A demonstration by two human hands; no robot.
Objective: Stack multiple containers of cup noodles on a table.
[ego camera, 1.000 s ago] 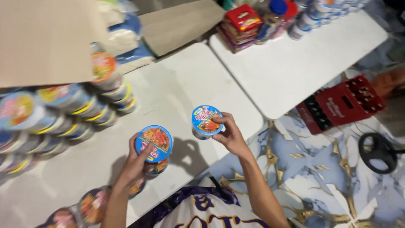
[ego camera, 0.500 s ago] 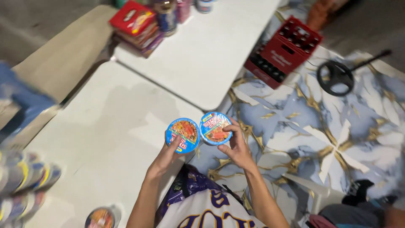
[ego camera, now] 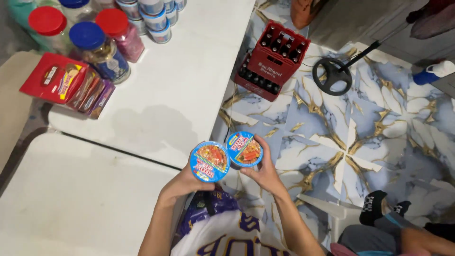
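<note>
My left hand (ego camera: 182, 180) grips a round noodle cup with a blue rim and a red picture lid (ego camera: 210, 161). My right hand (ego camera: 264, 173) holds a second, slightly smaller blue-rimmed noodle cup (ego camera: 243, 149) right beside it, the two lids almost touching. Both cups hang in front of my chest, at the near corner of the white table (ego camera: 189, 90) and above the marbled floor.
On the table stand jars with red and blue lids (ego camera: 97, 47), flat red snack packs (ego camera: 59, 78) and a row of small tubs (ego camera: 154, 16). A red crate of dark bottles (ego camera: 275, 59) sits on the blue-and-gold floor. Another person's socked foot (ego camera: 374, 208) shows lower right.
My view has swung right, away from the stacked cups toward the floor and crate. Both hands have kept their cups and drawn them together, closer to my body.
</note>
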